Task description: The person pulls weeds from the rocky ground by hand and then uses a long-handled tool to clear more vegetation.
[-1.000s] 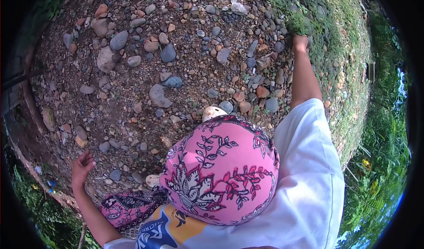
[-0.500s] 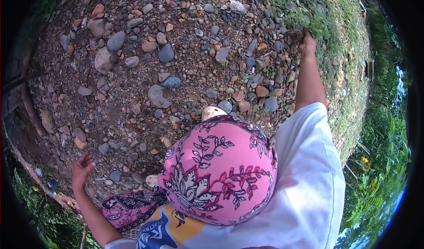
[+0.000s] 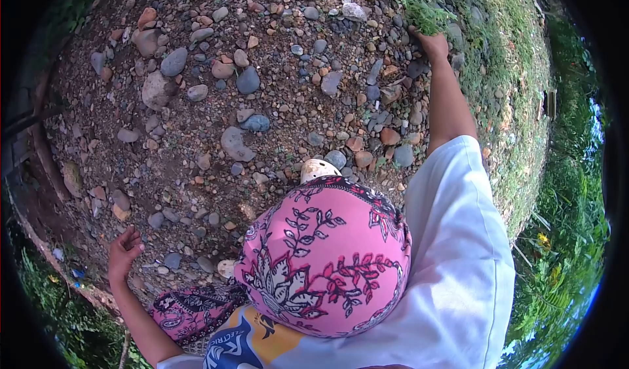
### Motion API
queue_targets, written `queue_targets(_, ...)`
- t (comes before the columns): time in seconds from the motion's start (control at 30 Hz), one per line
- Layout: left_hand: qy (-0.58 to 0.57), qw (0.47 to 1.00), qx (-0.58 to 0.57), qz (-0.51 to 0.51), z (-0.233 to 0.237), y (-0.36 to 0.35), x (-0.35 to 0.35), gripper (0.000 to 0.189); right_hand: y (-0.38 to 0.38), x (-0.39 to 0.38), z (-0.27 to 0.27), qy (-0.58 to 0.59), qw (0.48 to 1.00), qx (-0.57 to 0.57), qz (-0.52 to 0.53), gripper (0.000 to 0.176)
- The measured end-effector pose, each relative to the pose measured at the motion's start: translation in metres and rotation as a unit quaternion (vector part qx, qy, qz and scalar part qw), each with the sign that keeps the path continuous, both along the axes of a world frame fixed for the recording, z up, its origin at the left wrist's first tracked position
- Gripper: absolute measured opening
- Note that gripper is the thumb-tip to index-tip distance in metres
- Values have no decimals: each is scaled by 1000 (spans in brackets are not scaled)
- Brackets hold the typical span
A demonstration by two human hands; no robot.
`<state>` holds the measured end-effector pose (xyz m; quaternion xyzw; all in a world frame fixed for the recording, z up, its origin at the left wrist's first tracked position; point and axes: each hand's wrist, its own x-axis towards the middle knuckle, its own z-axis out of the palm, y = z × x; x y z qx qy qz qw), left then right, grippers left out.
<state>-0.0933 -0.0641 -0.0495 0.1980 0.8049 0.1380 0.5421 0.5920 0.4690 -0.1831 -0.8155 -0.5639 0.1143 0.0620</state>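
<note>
Head view: the step in hand appears to be gripping green weeds [image 3: 426, 15], the work of the right hand [image 3: 434, 46] alone. Judging from this pose, the next move calls for a secure hold low on the stems, with the knuckles clear of the loose stones [image 3: 390, 136] nearby.

Take the pink cloth [image 3: 334, 238], which seems to cover a bent knee, as the landmark. Weeds and right hand are well beyond it and to its right, where the stony ground [image 3: 180, 130] meets a green patch [image 3: 488, 35]. Leafy sprays fan out just past the right fingers, on the side away from the pink cloth. Those fingers look bent in and pinching the lower end of the weeds; leaves and shadow hide the tips, so how tightly they press cannot be told, nor whether the roots are in the soil.

Left of the pink cloth and well apart from it, the left hand [image 3: 123, 254] has its fingers loosely curled, a little spread, with nothing visible between them. Small stones lie near it; whether it touches any is unclear.
</note>
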Motion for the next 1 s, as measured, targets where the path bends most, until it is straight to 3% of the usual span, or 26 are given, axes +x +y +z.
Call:
queue_targets(0.4,7,1000,-13,-2,-2,9,4,66,27,13,-22,140,985,100,-12,46)
queue_targets(0.7,16,1000,-5,-19,-4,6,2,63,21,20,-27,197,971,123,-63,41)
queue_targets(0.8,15,1000,0,-16,-3,5,1,63,10,15,-23,235,956,159,-75,36)
queue_targets(1.0,15,1000,5,-12,-3,-2,-2,64,-4,9,-19,420,871,225,-123,31)
